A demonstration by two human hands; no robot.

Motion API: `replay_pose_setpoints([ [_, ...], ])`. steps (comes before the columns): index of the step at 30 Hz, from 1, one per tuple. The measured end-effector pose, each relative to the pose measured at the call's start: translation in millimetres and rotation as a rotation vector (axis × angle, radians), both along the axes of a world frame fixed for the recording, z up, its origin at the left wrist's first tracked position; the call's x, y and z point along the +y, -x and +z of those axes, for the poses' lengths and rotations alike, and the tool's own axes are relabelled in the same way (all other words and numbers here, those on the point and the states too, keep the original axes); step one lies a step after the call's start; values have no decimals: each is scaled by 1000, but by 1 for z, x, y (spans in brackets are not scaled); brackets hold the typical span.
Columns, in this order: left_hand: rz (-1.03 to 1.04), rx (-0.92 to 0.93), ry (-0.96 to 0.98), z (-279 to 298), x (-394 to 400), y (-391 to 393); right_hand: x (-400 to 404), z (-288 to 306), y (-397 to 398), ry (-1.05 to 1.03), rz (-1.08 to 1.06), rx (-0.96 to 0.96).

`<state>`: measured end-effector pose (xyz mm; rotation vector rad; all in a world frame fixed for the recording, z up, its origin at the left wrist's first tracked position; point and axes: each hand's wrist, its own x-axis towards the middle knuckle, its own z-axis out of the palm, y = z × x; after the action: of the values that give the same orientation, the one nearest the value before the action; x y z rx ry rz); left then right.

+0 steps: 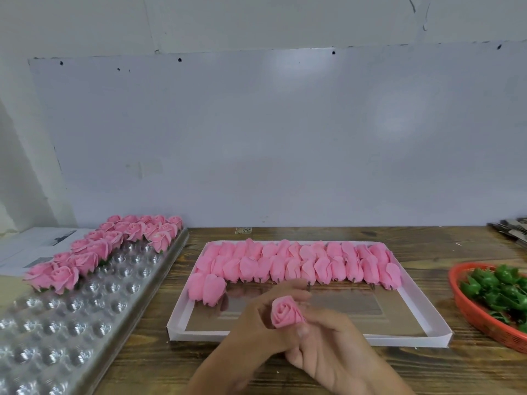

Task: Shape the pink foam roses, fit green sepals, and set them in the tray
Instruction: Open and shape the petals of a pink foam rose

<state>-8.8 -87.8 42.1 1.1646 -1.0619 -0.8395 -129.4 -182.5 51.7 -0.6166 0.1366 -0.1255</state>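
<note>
Two hands (288, 334) gripping pink rose (286, 312), bloom facing up

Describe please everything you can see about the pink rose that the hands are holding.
The pink foam rose is a small bloom of soft, matte petals wound in a spiral around a tight centre. It is opened, facing up toward the camera. No green sepal shows on it. Both hands hold it: left hand fingers behind, right hand thumb at its base. It is held above the near edge of the white cardboard tray.
</note>
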Motion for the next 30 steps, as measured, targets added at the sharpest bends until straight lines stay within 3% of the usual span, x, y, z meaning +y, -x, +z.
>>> replay_pose_setpoints([
  [4, 2, -60, 48, 3, 1, 3, 5, 4, 0, -75, 57, 3],
  [14, 87, 128, 30, 11, 1, 5, 5, 0, -5, -36, -21, 22],
  [16, 114, 224, 39, 13, 0, 4, 7, -1, -7, 196, -146, 77],
  [21, 214, 426, -2, 8, -6, 9, 23, -12, -10, 1124, -585, 267],
  [23, 209, 474, -6, 5, -7, 13, 26, -15, -7, 1329, -666, 290],
  [26, 240, 465, -11, 4, -8, 15, 24, -20, -7, 1294, -658, 269],
  [30, 316, 386, -22, 9, -7, 17, 24, -17, -14, 824, -499, 215],
])
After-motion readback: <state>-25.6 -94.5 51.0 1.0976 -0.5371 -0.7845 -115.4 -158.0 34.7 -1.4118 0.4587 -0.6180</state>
